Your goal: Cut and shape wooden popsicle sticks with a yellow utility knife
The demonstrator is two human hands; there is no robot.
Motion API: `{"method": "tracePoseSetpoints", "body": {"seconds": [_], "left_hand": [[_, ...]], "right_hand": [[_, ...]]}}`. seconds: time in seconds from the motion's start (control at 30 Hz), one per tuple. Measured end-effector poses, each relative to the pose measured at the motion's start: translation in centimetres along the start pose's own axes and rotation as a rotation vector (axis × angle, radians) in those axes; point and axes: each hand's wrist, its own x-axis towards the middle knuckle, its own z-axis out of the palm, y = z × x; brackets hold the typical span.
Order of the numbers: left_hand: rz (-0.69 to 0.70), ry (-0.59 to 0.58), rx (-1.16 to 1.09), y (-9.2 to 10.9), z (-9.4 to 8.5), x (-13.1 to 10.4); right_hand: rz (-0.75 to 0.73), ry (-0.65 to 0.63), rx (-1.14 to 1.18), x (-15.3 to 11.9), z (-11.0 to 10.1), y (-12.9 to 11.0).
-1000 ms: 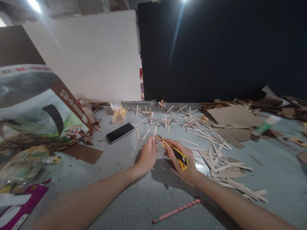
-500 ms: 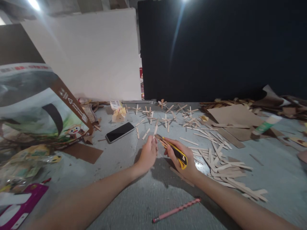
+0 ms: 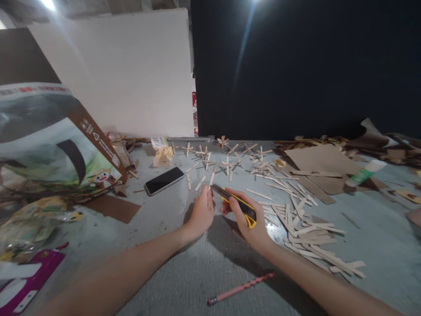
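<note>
My left hand (image 3: 203,209) is closed around a small wooden stick (image 3: 212,177), whose upper end sticks up past the fingertips. My right hand (image 3: 251,217) grips a yellow and black utility knife (image 3: 238,202). The knife's front end points up and left and lies close to the stick at my left fingertips; whether the blade touches the wood is too small to tell. Several crossed sticks (image 3: 227,163) stand or lie beyond my hands. To the right of my right hand is a loose pile of flat wooden sticks (image 3: 309,237).
A phone (image 3: 164,181) lies left of my hands. Nearer me is a pink pencil (image 3: 241,289). Cardboard (image 3: 319,164) and a glue stick (image 3: 366,172) are at the right. A large printed bag (image 3: 66,149) and a purple object (image 3: 34,274) take up the left side.
The knife has turned slightly in my right hand, its side now looking darker, and its front end has shifted a little left. My left hand keeps its hold on the stick.
</note>
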Motion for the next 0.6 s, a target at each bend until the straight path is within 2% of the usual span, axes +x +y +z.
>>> {"method": "tracePoseSetpoints", "body": {"seconds": [0.2, 0.37, 0.5, 0.6], "left_hand": [[0.019, 0.012, 0.044, -0.1, 0.0, 0.0], [0.039, 0.041, 0.057, 0.0, 0.1, -0.1], [0.001, 0.052, 0.008, -0.2, 0.2, 0.0], [-0.082, 0.022, -0.043, -0.2, 0.2, 0.1]], "right_hand": [[0.184, 0.089, 0.174, -0.1, 0.5, 0.4], [0.305, 0.217, 0.359, 0.2, 1.5, 1.4], [0.274, 0.262, 0.406, 0.4, 1.6, 1.6], [0.156, 0.179, 0.257, 0.6, 0.6, 1.1]]}}
